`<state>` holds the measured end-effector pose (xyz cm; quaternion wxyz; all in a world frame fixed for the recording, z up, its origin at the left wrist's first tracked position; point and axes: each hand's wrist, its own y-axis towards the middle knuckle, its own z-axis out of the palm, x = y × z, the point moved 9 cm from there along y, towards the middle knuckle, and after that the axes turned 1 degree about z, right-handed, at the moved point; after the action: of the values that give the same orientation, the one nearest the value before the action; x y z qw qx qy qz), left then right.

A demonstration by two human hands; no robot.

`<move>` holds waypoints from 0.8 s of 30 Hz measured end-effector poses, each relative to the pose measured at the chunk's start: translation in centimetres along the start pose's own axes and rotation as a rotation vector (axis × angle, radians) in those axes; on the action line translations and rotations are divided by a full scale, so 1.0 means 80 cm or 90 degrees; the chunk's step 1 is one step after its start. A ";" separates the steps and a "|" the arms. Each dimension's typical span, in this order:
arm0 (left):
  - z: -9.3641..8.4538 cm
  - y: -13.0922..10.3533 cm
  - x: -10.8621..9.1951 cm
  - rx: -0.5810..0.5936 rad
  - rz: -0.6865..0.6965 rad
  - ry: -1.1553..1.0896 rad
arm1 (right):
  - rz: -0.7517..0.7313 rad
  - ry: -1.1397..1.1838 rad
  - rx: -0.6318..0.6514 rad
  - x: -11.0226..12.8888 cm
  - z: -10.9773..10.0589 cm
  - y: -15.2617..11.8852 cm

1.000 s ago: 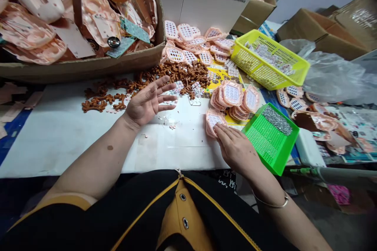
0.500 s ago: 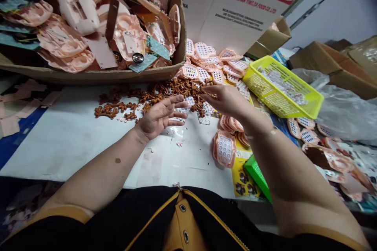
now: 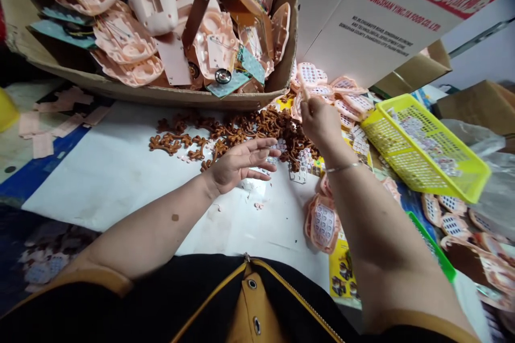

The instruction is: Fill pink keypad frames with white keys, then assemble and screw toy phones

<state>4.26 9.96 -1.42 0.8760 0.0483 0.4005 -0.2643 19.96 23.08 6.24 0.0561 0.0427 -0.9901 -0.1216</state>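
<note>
My left hand [image 3: 243, 165] hovers palm-inward over the white work surface [image 3: 161, 203], fingers stretched and apart, holding nothing. Just beyond it lies a heap of small brown bone-shaped plastic parts [image 3: 261, 126]. At the heap's right end, my right hand [image 3: 323, 122] reaches to the pile of pink plastic shells with button grids [image 3: 344, 104]. Its fingers are curled in at the edge of a pink shell [image 3: 296, 108]; the fingertips are partly hidden. White button sheets [image 3: 298, 174] lie below that hand. Closer to me rests a stack of pink shells [image 3: 323, 224].
A large cardboard box [image 3: 193, 97] full of pink housings and circuit boards stands at the back left. A yellow basket [image 3: 434, 171] holds small white pieces at right, near a green basket [image 3: 434, 249]. A printed white carton [image 3: 338, 10] blocks the back.
My right hand has moved forward from above the brown parts to the pink shells, its fingers curling in. My left hand stays open. The whole view has shifted, so things appear further right.
</note>
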 end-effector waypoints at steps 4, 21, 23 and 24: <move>-0.003 0.004 0.004 -0.020 -0.003 0.007 | -0.153 0.052 -0.152 0.012 -0.053 -0.100; 0.025 -0.037 -0.096 -0.008 0.639 0.555 | -0.064 0.613 -0.106 0.050 -0.052 -0.208; 0.025 -0.052 -0.115 0.019 0.705 0.493 | -0.117 0.485 -0.007 0.069 -0.029 -0.204; 0.023 -0.056 -0.121 0.018 0.703 0.459 | -0.160 0.408 0.060 0.084 -0.014 -0.205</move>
<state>-1.96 9.68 7.46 0.6932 0.3433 0.5818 0.2513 14.60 6.31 3.99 0.3464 0.2027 -0.9138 -0.0623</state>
